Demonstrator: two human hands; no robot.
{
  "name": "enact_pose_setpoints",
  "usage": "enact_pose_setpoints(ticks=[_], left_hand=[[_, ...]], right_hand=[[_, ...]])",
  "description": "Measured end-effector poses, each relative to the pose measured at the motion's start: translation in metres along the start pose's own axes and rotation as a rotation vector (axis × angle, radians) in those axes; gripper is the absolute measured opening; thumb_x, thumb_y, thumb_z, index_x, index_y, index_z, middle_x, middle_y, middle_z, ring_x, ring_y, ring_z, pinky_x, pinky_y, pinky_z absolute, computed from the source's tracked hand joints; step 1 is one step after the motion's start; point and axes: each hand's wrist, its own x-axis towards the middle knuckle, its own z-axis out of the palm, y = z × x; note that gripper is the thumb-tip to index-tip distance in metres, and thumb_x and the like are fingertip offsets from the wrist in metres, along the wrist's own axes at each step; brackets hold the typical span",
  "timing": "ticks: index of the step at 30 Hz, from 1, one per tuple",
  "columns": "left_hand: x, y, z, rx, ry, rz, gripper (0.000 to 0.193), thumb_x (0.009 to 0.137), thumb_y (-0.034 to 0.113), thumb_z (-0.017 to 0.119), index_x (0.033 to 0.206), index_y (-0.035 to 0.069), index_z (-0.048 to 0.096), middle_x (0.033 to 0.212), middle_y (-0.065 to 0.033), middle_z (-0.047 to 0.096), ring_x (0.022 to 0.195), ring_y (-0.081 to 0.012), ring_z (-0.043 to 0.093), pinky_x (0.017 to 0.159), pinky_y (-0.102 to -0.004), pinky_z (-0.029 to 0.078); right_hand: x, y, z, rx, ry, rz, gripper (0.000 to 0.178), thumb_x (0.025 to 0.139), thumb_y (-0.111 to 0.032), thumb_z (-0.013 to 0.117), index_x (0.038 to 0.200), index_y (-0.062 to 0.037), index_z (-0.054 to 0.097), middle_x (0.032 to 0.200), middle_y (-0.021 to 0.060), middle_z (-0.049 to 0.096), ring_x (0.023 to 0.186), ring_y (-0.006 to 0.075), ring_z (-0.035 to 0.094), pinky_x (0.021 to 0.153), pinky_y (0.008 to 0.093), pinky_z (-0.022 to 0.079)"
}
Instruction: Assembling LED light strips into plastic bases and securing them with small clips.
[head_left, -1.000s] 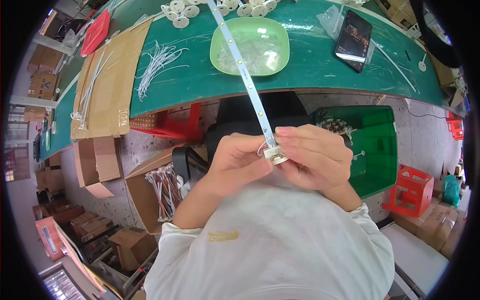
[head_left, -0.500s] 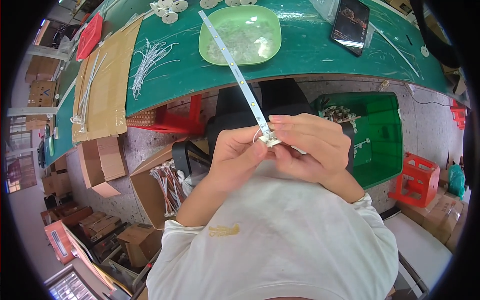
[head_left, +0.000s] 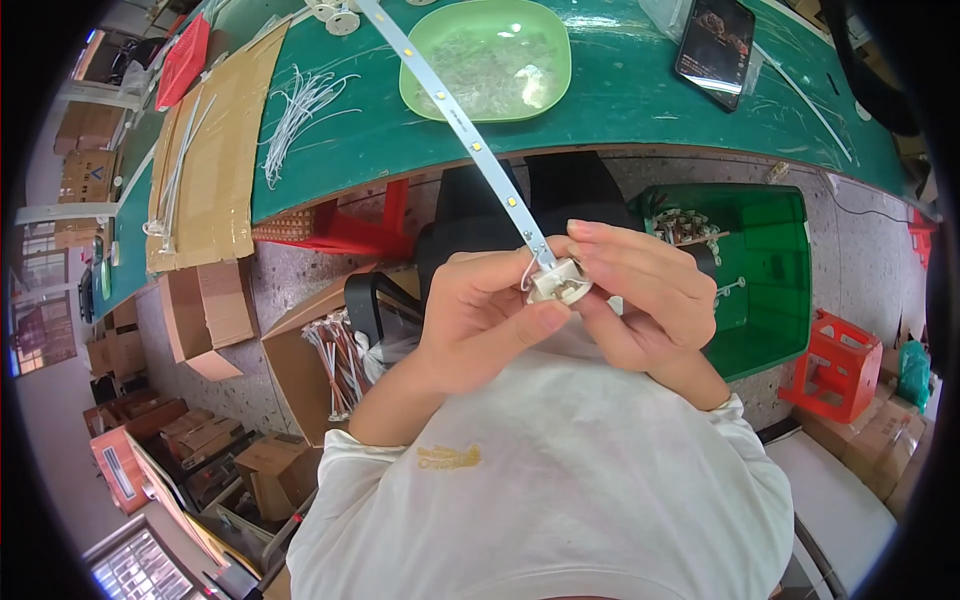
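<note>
Close before the white shirt [head_left: 600, 470], both hands meet at a small white cap [head_left: 560, 285] on the near end of a strip [head_left: 476, 147]. The left hand [head_left: 475, 315] grips the cap from the left in a narrow pinch, its thumb along the near side. The right hand [head_left: 655, 295] closes on the cap's right side with bent fingers and thumb; its exact contact is partly hidden. Yellow squares dot the strip, which slants far and to the left, passing in front of the bowl [head_left: 500, 113]. A thin white wire [head_left: 526, 272] curls beside the cap, near the left fingers.

On the green bench [head_left: 620, 110], the pale green bowl holds clear, crumpled material too blurred to make out. White wires [head_left: 295, 125] lie loose to its left, between it and a sheet of cardboard [head_left: 215, 180] that carries more thin white lengths. A red tray [head_left: 185, 62] sits at the far left, and a phone [head_left: 715, 50] well to the right of the bowl, its screen lit. Right of the hands stands a green crate [head_left: 790, 265] with small pieces inside; beyond it, a red stool [head_left: 835, 370]. Left of the person, an open box [head_left: 290, 360] holds bundled leads [head_left: 335, 365].
</note>
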Motion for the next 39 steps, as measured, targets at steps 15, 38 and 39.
enact_pose_setpoints(ticks=[15, 38, 39], left_hand=[[0.006, -0.002, -0.021, 0.098, -0.190, -0.048, 0.024, 0.091, 0.002, 0.059, 0.110, -0.011, 0.066, 0.087, -0.0139, 0.070, 0.076, -0.0178, 0.066, 0.068, -0.0267, 0.049], [0.001, -0.021, -0.004, -0.140, 0.052, 0.072, 0.036, 0.081, -0.013, 0.069, 0.116, -0.007, 0.059, 0.111, -0.0150, 0.066, 0.105, -0.0200, 0.066, 0.093, -0.0342, 0.054], [0.000, -0.021, -0.006, -0.140, 0.050, 0.071, 0.036, 0.081, -0.013, 0.069, 0.116, -0.007, 0.059, 0.111, -0.0150, 0.066, 0.105, -0.0200, 0.066, 0.093, -0.0342, 0.054]], right_hand=[[-0.011, 0.019, -0.009, 0.233, -0.040, -0.077, 0.020, 0.066, 0.006, 0.079, 0.084, 0.0059, 0.069, 0.089, 0.0198, 0.070, 0.083, 0.0376, 0.070, 0.057, 0.0377, 0.054], [-0.016, 0.020, -0.020, 0.096, -0.023, -0.075, 0.015, 0.070, 0.009, 0.075, 0.084, 0.0061, 0.069, 0.091, 0.0208, 0.070, 0.080, 0.0365, 0.072, 0.061, 0.0374, 0.058], [-0.014, 0.020, -0.024, 0.178, -0.066, -0.007, 0.015, 0.069, 0.008, 0.075, 0.082, 0.0057, 0.070, 0.091, 0.0204, 0.070, 0.080, 0.0362, 0.072, 0.062, 0.0362, 0.058]])
